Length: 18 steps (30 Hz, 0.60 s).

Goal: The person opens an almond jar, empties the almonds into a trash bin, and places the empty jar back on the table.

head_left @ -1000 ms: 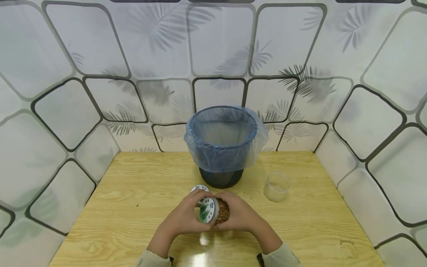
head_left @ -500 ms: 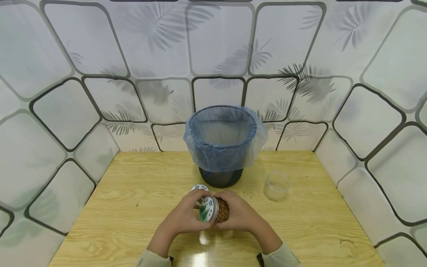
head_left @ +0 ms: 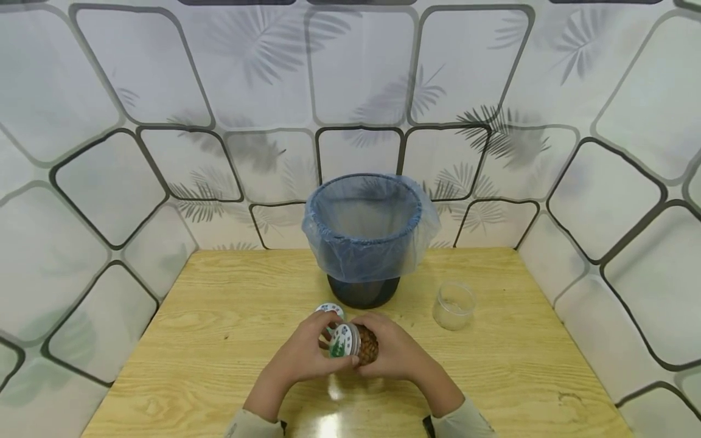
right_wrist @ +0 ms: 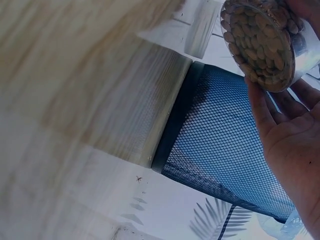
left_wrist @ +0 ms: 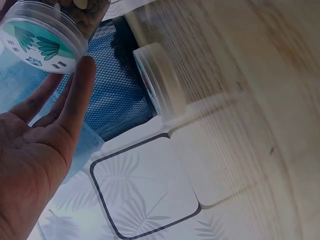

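A clear jar of brown nuts or kernels (head_left: 368, 345) is held on its side just above the table, its white-and-green lid (head_left: 343, 340) turned to the left. My right hand (head_left: 397, 348) grips the jar's body; in the right wrist view its fingers lie along the nut-filled jar (right_wrist: 260, 45). My left hand (head_left: 298, 356) spans the lid, thumb on the near side and fingers on the far side. In the left wrist view, a fingertip of the left hand (left_wrist: 42, 145) touches the edge of the lid (left_wrist: 40, 42).
Behind the hands stands a dark mesh bin (head_left: 364, 292) with a blue plastic liner (head_left: 364, 258). A second white-and-green lid (head_left: 330, 309) lies just beyond the left hand. To the right is a clear open container (head_left: 454, 305). Patterned walls (head_left: 361, 73) enclose the wooden table (head_left: 230, 322).
The jar and its lid have shifted slightly right. My left thumb has slid rightward along the lid's near side, and the left fingers have shifted on the rim. The right hand has barely moved.
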Each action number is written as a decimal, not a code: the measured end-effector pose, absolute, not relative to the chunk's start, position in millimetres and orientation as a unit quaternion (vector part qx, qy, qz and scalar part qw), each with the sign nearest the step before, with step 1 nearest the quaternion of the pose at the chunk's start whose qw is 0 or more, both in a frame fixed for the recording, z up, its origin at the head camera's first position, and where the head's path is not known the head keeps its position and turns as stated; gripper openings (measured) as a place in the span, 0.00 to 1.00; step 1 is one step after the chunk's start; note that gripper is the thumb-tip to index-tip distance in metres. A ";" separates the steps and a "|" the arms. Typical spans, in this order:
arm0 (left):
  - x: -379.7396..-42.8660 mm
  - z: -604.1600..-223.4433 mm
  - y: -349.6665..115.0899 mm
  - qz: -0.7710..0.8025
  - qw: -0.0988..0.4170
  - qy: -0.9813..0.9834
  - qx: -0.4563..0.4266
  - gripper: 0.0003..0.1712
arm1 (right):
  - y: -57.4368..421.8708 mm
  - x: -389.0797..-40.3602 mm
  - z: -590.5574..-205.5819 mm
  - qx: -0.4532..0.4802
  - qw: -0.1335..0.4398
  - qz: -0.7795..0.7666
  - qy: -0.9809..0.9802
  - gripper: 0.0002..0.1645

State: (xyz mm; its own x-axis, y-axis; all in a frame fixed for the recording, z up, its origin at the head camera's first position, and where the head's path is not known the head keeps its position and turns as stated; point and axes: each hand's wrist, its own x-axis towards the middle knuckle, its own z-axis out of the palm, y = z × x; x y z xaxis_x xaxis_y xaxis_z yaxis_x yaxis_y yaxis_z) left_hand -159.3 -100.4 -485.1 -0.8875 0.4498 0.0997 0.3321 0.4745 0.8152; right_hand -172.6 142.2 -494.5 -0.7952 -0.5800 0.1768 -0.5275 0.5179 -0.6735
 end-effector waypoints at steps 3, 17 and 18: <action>-158.5 -484.7 -100.2 0.447 0.057 0.864 0.226 0.38 | 142.5 -171.8 -493.2 -0.315 0.039 -0.375 0.871 0.46; -160.2 -486.1 -101.0 0.444 0.030 0.844 0.301 0.47 | 145.7 -172.4 -493.7 -0.317 0.034 -0.377 0.870 0.48; -160.4 -486.4 -101.0 0.444 0.035 0.843 0.302 0.47 | 145.8 -172.4 -494.0 -0.317 0.035 -0.378 0.869 0.48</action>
